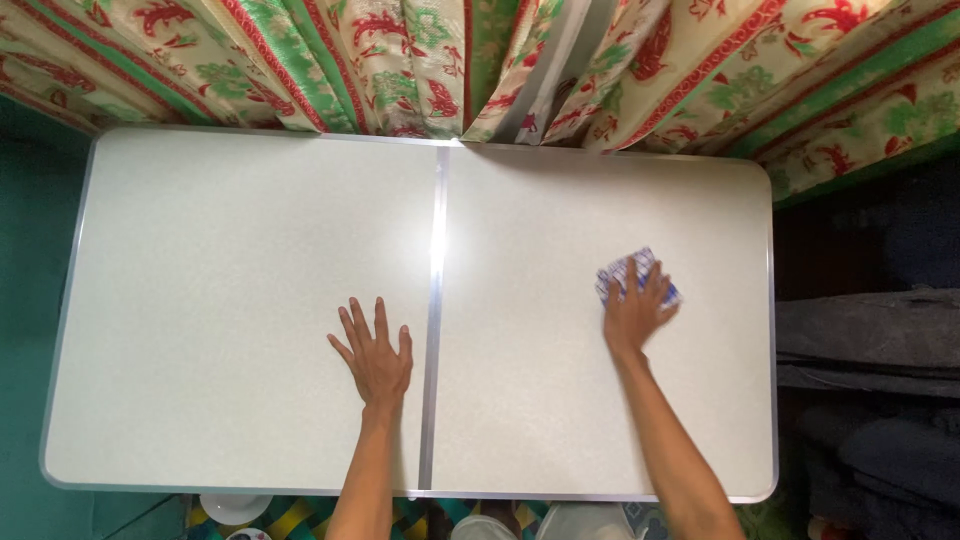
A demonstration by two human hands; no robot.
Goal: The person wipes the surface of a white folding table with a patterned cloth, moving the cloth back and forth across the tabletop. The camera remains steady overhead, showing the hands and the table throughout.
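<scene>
A white folding table (230, 230) with a metal seam down its middle fills the view. My left hand (376, 355) lies flat on the tabletop just left of the seam, fingers spread, holding nothing. My right hand (634, 310) presses down on a small blue-and-white checked cloth (640, 265) on the right half of the table. The fingers cover most of the cloth, and only its far edge and right corner show.
A flowered curtain (400, 60) in red, green and cream hangs behind the table's far edge. A green wall (30, 250) stands on the left. Dark folded fabric (870, 340) lies to the right of the table. Patterned floor covering shows below the near edge.
</scene>
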